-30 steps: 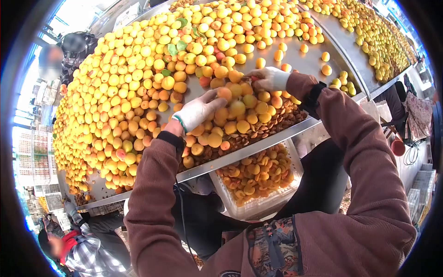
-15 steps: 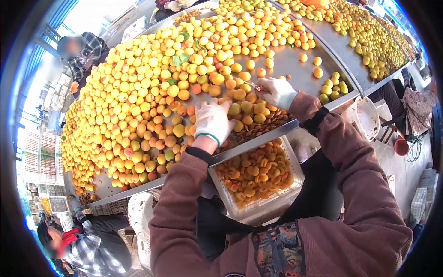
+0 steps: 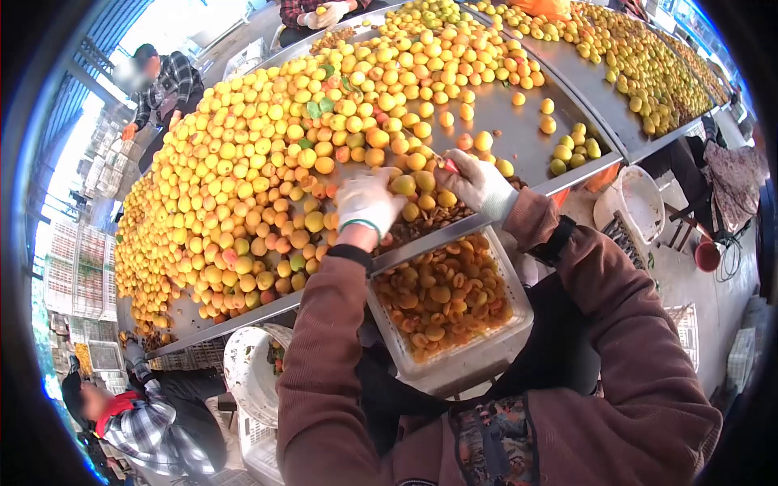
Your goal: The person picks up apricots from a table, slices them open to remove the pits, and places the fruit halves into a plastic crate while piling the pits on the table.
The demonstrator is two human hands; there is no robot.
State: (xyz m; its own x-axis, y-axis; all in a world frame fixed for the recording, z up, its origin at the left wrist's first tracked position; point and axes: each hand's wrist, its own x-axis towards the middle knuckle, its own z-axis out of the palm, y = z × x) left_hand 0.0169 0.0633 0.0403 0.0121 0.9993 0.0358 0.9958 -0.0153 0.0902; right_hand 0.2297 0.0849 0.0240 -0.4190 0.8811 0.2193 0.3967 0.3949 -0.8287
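Note:
My left hand (image 3: 369,201), in a white glove, lies palm down over the apricots at the near edge of the heap. It is blurred by motion, but its fingers look spread, with no fruit seen in them. My right hand (image 3: 478,188), also gloved, is closed around a small red-handled knife (image 3: 448,164); its blade is hard to make out now. Between the hands sit several yellow apricots (image 3: 425,181). Brown apricot pits (image 3: 433,220) lie along the table's near rim. Below the rim, a white crate (image 3: 523,312) holds split apricot halves (image 3: 442,296).
The large apricot heap (image 3: 235,178) covers much of the metal table (image 3: 519,121). White buckets stand at the left (image 3: 247,364) and the right (image 3: 636,202). Co-workers sit at the far left (image 3: 170,85), the lower left (image 3: 150,425) and across the table (image 3: 324,14).
My left hand has shifted slightly and is now blurred. My right hand has moved a little down and left with the knife. The view has tilted slightly, and the co-worker at far left has changed posture.

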